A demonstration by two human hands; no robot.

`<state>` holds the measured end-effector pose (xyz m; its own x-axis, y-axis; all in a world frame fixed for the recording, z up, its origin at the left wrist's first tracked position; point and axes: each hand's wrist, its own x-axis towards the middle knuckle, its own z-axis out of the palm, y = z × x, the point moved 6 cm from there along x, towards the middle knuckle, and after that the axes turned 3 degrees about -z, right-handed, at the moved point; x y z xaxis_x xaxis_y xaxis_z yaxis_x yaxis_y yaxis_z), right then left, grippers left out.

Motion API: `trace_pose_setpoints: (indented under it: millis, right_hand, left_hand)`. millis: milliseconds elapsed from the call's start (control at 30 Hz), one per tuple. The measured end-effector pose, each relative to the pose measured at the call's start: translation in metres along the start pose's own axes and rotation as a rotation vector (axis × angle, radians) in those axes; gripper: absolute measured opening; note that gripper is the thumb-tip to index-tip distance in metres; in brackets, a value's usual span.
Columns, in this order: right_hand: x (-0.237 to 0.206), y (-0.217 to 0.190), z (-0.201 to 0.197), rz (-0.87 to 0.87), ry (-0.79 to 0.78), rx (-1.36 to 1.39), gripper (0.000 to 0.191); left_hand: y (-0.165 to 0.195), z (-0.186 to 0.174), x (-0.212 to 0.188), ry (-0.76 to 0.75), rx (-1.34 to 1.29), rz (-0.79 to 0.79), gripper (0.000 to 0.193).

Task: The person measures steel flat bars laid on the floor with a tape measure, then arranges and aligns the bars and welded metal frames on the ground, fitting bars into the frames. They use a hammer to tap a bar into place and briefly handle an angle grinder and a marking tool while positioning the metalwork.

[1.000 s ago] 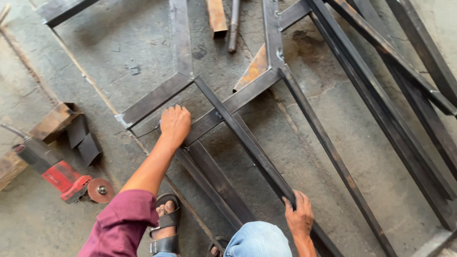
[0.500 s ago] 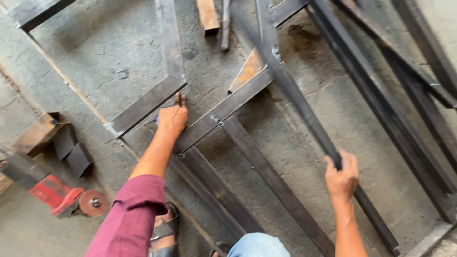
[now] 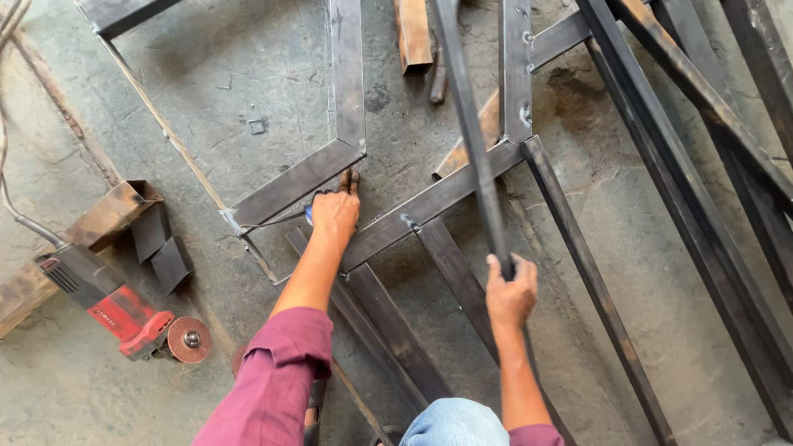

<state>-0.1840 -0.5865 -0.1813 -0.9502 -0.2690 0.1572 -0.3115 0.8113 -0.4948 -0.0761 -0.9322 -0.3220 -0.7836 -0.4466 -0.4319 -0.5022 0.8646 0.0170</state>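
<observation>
Right hand (image 3: 510, 296) closed around a long dark steel bar (image 3: 471, 132), holding it lifted at a slant above the welded frame (image 3: 429, 202) on the concrete floor (image 3: 206, 91). Left hand (image 3: 334, 216) curled, fingertips pressed at the frame's corner joint. Red angle grinder (image 3: 116, 310) lies on the floor, left, apart from both hands.

I see a rough grey concrete floor (image 3: 206, 91) carrying a welded frame of flat steel bars (image 3: 347, 99) at the centre. At eight o'clock lies a red angle grinder (image 3: 116, 310), beside short steel offcuts (image 3: 161, 244). At twelve o'clock rests what may be a rusty bar stub (image 3: 411, 33).
</observation>
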Motion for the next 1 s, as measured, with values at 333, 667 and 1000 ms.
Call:
trace_pose_setpoints:
  millis: [333,667,1000]
  right_hand:
    - [-0.012,-0.049,0.005,0.028,-0.104,-0.026,0.034]
    - [-0.055,-0.040,-0.012,-0.141,-0.166,-0.066,0.043]
    - [-0.056,-0.042,-0.006,-0.229,-0.158,0.008,0.039]
  left_hand:
    - [0.000,-0.018,-0.006,-0.127,0.015,0.001,0.097]
    - [0.001,-0.015,-0.004,-0.174,-0.007,-0.024,0.084]
    - [0.003,-0.021,-0.008,-0.186,0.000,-0.012,0.093]
